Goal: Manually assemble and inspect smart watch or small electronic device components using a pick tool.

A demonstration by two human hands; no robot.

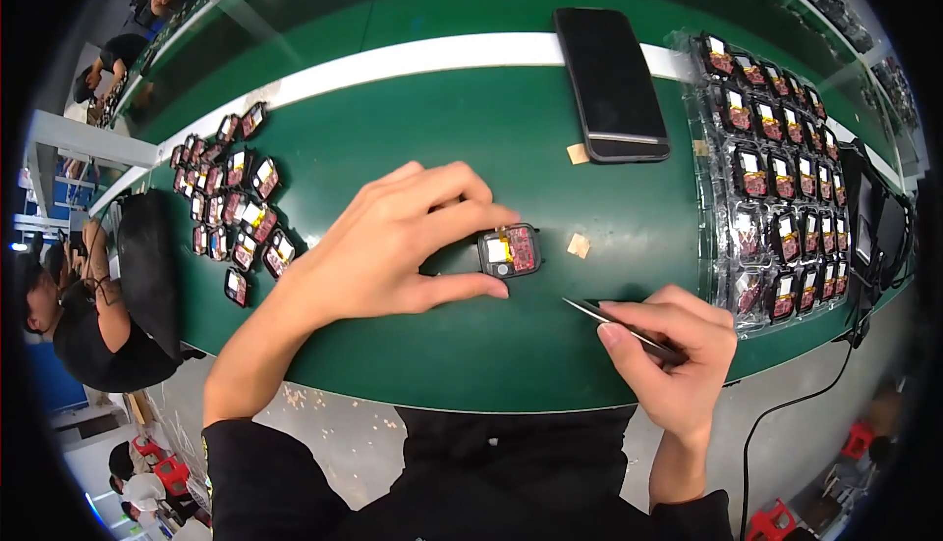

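Between the thumb and forefinger of my left hand [403,242] is a small square black device case [511,250], lying on the green table. Its inside faces up and shows a red circuit board, a white block, yellow tape and a round grey part. My right hand [678,345] pinches a pair of dark tweezers [629,330] like a pen. Their tip points toward the case but stays apart from it, to its lower right.
Several similar cases [236,207] lie loosely at the left. A clear plastic tray [719,237] at the right holds rows of them. A black phone [619,80] lies at the back, near small tan tape pieces [579,245]. Black cables [884,246] sit at the right edge.
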